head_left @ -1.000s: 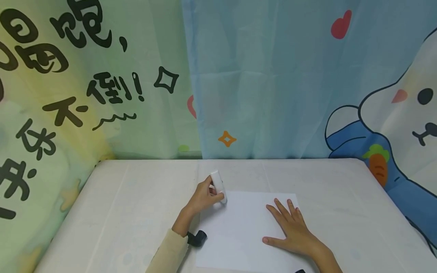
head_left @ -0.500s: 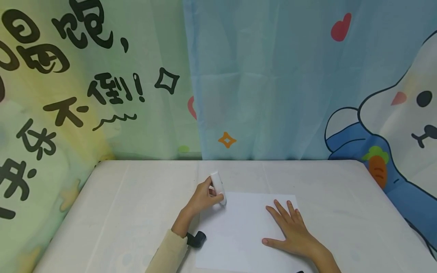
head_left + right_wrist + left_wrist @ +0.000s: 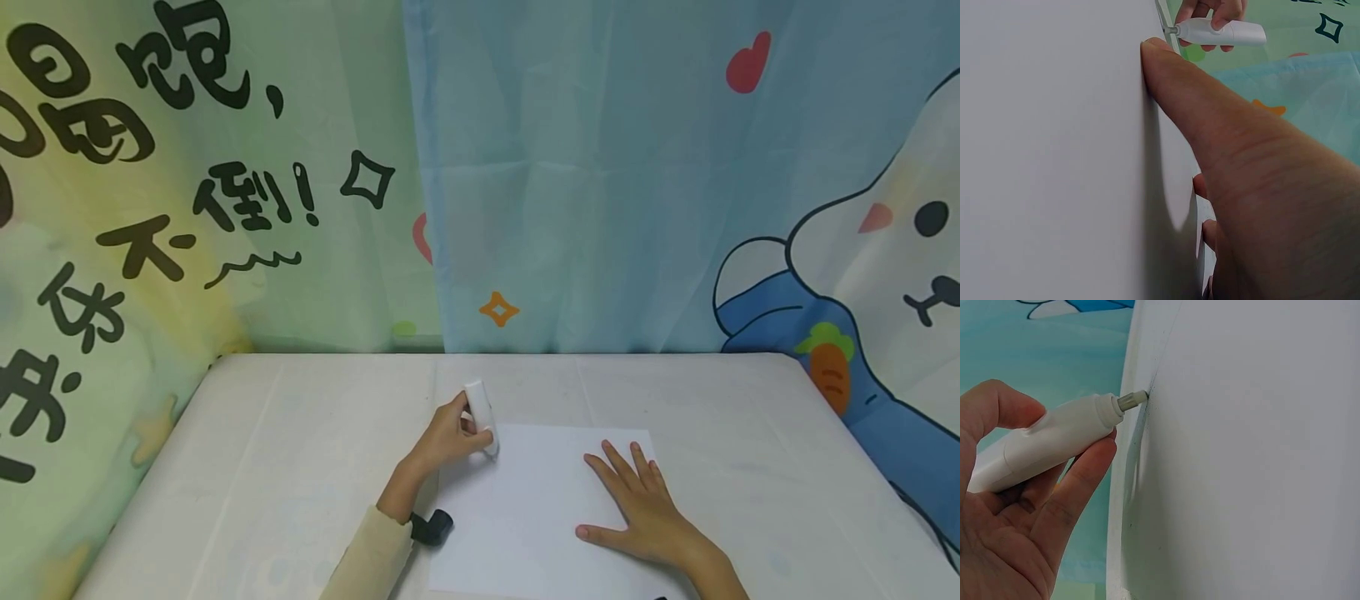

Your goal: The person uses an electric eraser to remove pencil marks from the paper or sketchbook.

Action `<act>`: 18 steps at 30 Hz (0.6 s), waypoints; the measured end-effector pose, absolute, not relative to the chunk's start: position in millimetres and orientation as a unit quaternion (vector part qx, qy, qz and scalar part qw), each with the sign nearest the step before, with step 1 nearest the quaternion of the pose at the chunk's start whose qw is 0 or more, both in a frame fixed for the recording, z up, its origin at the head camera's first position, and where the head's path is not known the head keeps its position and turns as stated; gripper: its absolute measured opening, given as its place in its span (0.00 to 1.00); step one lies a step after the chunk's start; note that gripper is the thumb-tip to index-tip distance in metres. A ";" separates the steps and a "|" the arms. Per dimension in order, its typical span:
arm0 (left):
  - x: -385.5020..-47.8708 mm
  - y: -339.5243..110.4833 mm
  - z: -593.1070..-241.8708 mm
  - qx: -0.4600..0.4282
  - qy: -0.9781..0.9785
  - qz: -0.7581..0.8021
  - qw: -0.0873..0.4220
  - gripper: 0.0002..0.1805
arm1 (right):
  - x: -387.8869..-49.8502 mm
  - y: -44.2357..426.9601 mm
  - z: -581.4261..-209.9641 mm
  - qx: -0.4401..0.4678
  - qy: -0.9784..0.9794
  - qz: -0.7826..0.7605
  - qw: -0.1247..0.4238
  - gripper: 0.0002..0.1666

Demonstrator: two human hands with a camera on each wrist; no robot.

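A white electric eraser [image 3: 478,404] is gripped in my left hand [image 3: 444,435], the thumb on its button. In the left wrist view its small round tip [image 3: 1138,398] meets the sheet of white paper [image 3: 525,508] at a thin pencil line [image 3: 1165,347] near the edge. Tiny dark specks lie around the tip. Fingers spread, my right hand [image 3: 647,510] rests on the right part of the sheet. The right wrist view shows its thumb [image 3: 1175,78] along the paper, with the electric eraser [image 3: 1225,32] beyond.
The sheet lies on a white-covered table [image 3: 300,467]. A printed curtain [image 3: 600,183] hangs right behind the table's far edge. A black wrist camera [image 3: 432,527] sits at my left wrist, beside the sheet's left edge.
The electric eraser's lower end shifts very slightly towards me on the paper, and the whole head view drops a few pixels. The right hand stays in place.
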State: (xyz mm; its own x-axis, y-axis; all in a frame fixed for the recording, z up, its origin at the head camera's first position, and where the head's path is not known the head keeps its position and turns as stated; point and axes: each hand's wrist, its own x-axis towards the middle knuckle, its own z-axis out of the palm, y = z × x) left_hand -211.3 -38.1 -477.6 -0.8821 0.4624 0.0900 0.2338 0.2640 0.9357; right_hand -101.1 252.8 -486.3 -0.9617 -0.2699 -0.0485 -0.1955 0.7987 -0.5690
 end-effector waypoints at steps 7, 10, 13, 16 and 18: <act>-210.3 -38.0 -476.4 0.226 0.790 0.561 0.105 0.25 | -101.9 253.3 -487.6 -0.122 0.945 -0.295 0.065 0.56; -211.1 -37.9 -476.9 0.228 0.790 0.560 0.105 0.25 | -102.3 253.5 -487.4 -0.122 0.945 -0.296 0.064 0.56; -211.4 -38.2 -477.6 0.228 0.789 0.560 0.105 0.25 | -102.0 253.6 -487.5 -0.124 0.945 -0.296 0.063 0.56; -211.7 -38.1 -478.1 0.227 0.790 0.560 0.102 0.24 | -101.8 253.7 -487.5 -0.124 0.945 -0.296 0.064 0.56; -211.4 -38.3 -478.4 0.227 0.791 0.560 0.098 0.23 | -101.7 253.5 -487.4 -0.122 0.945 -0.297 0.066 0.56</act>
